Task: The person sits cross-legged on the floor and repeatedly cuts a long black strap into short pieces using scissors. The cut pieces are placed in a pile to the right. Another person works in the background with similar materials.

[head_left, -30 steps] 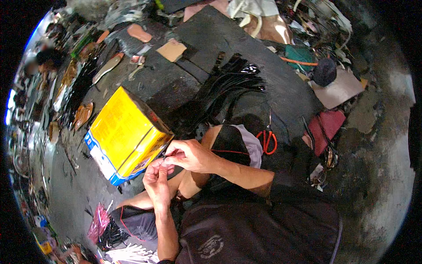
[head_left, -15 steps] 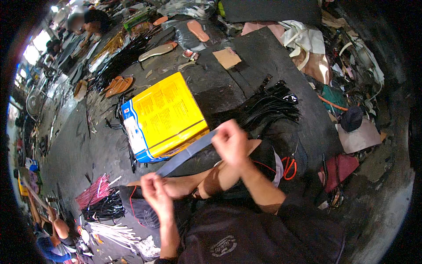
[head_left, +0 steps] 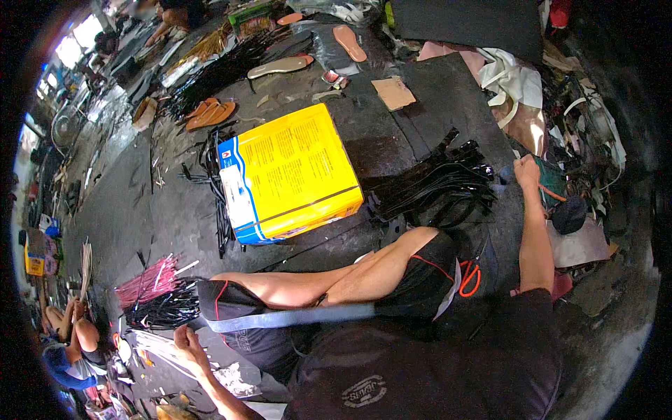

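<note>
A long grey-blue strip stretches across my lap, over the dark shorts, its right part blurred. My left hand is curled, just off the strip's left end, above a bundle of white strips. Whether its fingers grip anything is hidden. Far out to the right, my right hand is closed like a fist beside a dark green piece. A bluish blur shows next to it, and what it holds cannot be made out. Ahead of my crossed legs sits a yellow and blue box.
Black strips lie in a bundle right of the box. Orange-handled scissors rest by my right knee. Pink strips and black strips lie at the left. Sandals and soles lie farther off; another person sits far left.
My hands have moved wide apart, the left down and left, the right far out to the right. The strip held between them before now lies across my lap.
</note>
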`<move>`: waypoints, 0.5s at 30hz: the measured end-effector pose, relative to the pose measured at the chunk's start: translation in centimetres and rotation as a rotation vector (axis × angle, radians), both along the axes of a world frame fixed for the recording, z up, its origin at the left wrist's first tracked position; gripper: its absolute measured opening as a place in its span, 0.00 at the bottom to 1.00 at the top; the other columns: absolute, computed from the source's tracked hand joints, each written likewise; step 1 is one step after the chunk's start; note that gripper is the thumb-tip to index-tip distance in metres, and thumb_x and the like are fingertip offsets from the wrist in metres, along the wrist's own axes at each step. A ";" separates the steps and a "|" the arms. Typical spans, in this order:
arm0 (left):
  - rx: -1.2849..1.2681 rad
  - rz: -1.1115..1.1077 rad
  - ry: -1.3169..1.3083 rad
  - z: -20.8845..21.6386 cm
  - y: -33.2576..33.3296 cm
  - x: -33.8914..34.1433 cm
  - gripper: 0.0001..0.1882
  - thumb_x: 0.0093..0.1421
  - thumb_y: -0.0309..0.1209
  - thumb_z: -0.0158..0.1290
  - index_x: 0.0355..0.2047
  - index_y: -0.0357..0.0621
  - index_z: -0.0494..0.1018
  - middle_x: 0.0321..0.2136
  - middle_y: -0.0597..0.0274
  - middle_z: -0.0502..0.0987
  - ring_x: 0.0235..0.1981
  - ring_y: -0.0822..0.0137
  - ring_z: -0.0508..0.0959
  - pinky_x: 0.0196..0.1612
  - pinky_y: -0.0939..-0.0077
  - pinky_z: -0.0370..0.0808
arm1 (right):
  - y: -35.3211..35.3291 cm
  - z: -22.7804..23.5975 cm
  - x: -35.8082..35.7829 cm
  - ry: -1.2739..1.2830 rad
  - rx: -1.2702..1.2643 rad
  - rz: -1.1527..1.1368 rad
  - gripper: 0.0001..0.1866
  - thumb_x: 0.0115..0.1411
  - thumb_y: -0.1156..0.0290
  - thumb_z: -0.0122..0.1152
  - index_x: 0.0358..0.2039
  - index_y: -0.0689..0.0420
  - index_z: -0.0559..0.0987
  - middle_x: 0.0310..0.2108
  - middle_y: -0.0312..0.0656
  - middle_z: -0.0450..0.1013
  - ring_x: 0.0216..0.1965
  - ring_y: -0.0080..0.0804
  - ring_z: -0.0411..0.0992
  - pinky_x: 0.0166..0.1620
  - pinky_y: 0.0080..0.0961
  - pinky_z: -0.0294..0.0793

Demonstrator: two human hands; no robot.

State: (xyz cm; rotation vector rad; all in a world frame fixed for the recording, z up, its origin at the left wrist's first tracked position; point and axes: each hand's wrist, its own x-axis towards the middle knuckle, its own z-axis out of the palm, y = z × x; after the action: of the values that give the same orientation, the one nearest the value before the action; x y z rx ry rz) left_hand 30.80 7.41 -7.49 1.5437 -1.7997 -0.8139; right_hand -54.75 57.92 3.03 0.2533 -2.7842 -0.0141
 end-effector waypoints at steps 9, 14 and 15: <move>0.027 -0.443 0.222 14.2 2.0 -20.4 0.24 0.69 0.28 0.56 0.65 0.41 0.71 0.58 0.55 0.78 0.57 0.62 0.77 0.58 0.66 0.74 | -17.5 13.4 21.7 -1.047 -0.690 0.754 0.10 0.72 0.66 0.59 0.45 0.59 0.77 0.34 0.37 0.78 0.30 0.23 0.79 0.34 0.23 0.81; 0.306 -1.209 0.791 18.0 10.5 -35.5 0.36 0.64 0.44 0.64 0.66 0.37 0.68 0.60 0.52 0.76 0.66 0.59 0.71 0.71 0.62 0.61 | -24.9 16.4 31.4 -1.220 -0.694 1.271 0.07 0.70 0.73 0.61 0.44 0.61 0.79 0.35 0.40 0.79 0.30 0.25 0.81 0.34 0.22 0.81; 0.451 -1.256 0.730 18.5 10.3 -36.1 0.29 0.66 0.42 0.62 0.61 0.37 0.71 0.55 0.55 0.78 0.60 0.62 0.74 0.67 0.65 0.66 | -25.3 16.5 31.5 -1.219 -0.806 1.206 0.07 0.70 0.73 0.61 0.44 0.61 0.79 0.35 0.39 0.79 0.30 0.24 0.80 0.33 0.22 0.81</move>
State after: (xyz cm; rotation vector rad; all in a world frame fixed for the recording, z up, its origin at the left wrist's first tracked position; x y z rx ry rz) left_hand -5.31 17.72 10.99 -0.0073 -1.8913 -2.1009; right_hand -23.26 32.60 19.57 2.1268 -2.6164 1.9959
